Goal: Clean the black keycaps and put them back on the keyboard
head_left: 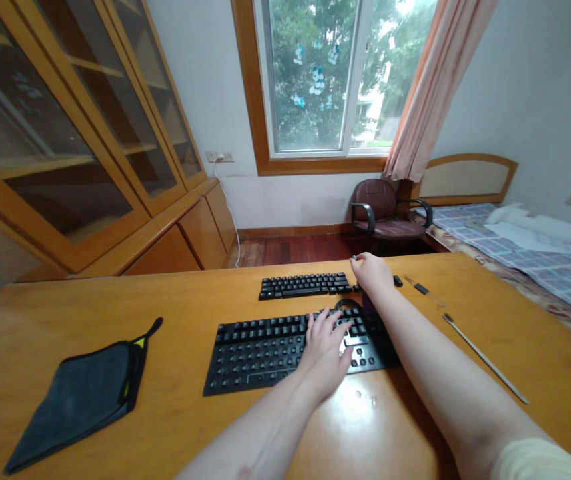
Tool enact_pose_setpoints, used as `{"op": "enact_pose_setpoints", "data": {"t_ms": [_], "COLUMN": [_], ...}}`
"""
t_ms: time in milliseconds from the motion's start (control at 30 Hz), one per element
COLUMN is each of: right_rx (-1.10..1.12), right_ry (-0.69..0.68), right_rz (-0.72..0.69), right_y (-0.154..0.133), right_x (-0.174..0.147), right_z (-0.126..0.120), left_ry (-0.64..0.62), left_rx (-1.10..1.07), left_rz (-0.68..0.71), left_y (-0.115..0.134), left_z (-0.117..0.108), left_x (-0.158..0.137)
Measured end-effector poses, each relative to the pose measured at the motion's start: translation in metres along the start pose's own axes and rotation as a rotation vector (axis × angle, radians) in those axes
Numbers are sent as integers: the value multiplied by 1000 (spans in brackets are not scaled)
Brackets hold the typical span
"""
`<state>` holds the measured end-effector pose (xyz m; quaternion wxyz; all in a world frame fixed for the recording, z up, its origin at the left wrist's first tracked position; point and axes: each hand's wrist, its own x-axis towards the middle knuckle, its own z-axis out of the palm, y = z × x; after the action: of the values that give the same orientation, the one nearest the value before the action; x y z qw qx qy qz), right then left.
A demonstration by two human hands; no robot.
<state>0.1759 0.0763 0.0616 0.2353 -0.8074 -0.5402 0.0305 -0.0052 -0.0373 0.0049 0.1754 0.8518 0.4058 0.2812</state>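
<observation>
We are reaching both bare forearms forward over a wooden table (175, 420), a pale sleeve (533, 459) showing at our right elbow. Off to our left, a folded dark cloth (80, 380) is lying flat, with a looped tab and a bit of yellow at its far corner; well to our right, a thin rod (488, 360) is lying aslant, its dark tip pointing away from us. Our left hand (323, 350) is resting on the right part of a black keyboard (260, 357), its fingers spread wide, palm down, gripping nothing. The keyboard is lying directly in front of us, many of its small square switches showing bare. A black cable (346, 301) is curving at its far edge, and something dark purple (368, 303) is showing beneath our right wrist, mostly hidden. Farther out, our right hand (371, 272) is holding its fingers drawn narrow, pinching a small dark piece (354, 258) too tiny for us to identify. Just beside that hand, rows of black keycaps (305, 285) are lying side by side beyond the keyboard, while a small black item (397, 281) and a dark tag with thin wire (421, 289) are lying to the right. Past the table, a maroon armchair (375, 200) is standing near a bed (520, 247), and a pink curtain (445, 87) is hanging beside the window (315, 80).
</observation>
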Motion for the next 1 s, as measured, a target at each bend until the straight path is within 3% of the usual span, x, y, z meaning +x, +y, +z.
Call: {"op": "enact_pose_setpoints", "data": {"t_ms": [67, 167, 267, 367, 700, 833, 1000], "right_rx": [177, 454, 625, 626, 378, 457, 694], "right_ry": [58, 16, -52, -93, -183, -218, -66], "right_rz": [-85, -133, -118, -110, -271, -311, -322], "right_y": [1, 8, 20, 31, 30, 30, 40], "right_x": [-25, -74, -117, -139, -147, -150, -143], "right_z": [-15, -25, -18, -5, -11, -12, -6], "left_ry": [54, 144, 166, 92, 83, 115, 144], "left_rx": [-40, -142, -252, -308, -288, -345, -454], "left_rz": [-17, -41, -43, -7, -7, -73, -132], "left_y": [-2, -4, -3, -2, 0, 0, 0], "left_z": [1, 2, 1, -1, -3, -2, 0], "left_x": [0, 0, 1, 1, 2, 2, 3]}}
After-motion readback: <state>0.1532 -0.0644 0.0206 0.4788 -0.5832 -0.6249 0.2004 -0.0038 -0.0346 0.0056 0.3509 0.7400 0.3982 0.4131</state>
